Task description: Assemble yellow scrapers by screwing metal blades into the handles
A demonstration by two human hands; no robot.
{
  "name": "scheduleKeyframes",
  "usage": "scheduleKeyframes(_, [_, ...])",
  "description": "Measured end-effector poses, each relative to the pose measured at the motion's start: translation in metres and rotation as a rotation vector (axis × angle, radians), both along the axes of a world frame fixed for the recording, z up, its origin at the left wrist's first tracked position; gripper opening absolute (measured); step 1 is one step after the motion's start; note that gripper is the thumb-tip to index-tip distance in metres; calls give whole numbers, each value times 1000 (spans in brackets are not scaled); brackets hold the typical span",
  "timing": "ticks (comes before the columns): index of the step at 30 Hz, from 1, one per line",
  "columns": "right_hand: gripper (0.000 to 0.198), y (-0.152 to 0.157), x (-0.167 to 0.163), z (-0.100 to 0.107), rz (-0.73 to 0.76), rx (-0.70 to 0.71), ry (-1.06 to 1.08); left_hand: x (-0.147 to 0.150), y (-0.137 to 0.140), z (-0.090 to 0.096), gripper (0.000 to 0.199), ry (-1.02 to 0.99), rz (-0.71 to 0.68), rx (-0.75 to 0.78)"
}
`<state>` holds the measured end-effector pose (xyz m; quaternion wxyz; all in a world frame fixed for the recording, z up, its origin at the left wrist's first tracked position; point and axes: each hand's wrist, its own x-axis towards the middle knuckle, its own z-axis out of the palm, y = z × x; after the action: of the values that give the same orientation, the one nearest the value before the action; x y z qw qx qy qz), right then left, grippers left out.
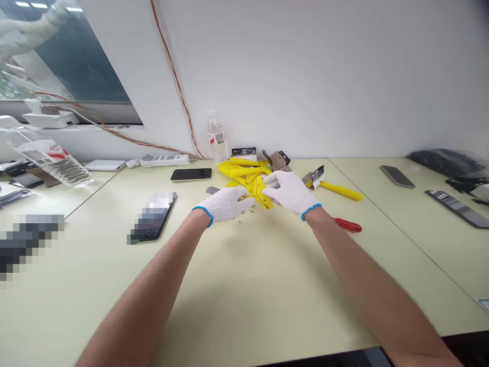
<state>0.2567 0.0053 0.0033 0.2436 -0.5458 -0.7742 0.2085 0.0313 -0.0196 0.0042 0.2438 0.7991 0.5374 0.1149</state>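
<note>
My left hand (227,204), in a white knit glove with a blue cuff, is just left of a flat yellow plastic scraper piece (261,193). Its thumb and fingers are apart, with nothing visible between them. My right hand (289,191), gloved alike, has its fingertips and thumb on the right edge of that piece; its palm side is hidden. More yellow plastic parts (233,172) lie piled behind. Small screws (252,208) are scattered near my left thumb, and a thin metal blade (212,190) lies beyond that hand.
A red handle (348,225) shows beside my right forearm, near a yellow-handled scraper (341,190). Phones (191,175) lie on the table (244,290). Against the wall stand a water bottle (217,137) and a power strip (165,161). Another bottle (57,162) tilts at left.
</note>
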Motion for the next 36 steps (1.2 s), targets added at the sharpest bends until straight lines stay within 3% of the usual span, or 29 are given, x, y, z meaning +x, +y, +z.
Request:
scheduleKeyframes(16, [39, 3, -4, -3, -20, 41, -46, 4, -4, 2, 32, -19, -13, -13])
scheduleKeyframes(24, [25, 0, -15, -7, -100, 108, -8, 2, -2, -3, 39, -122, 36, -60])
scheduleKeyframes(36, [27, -5, -6, 11, -149, 96, 14, 0, -3, 4, 45, -168, 20, -121])
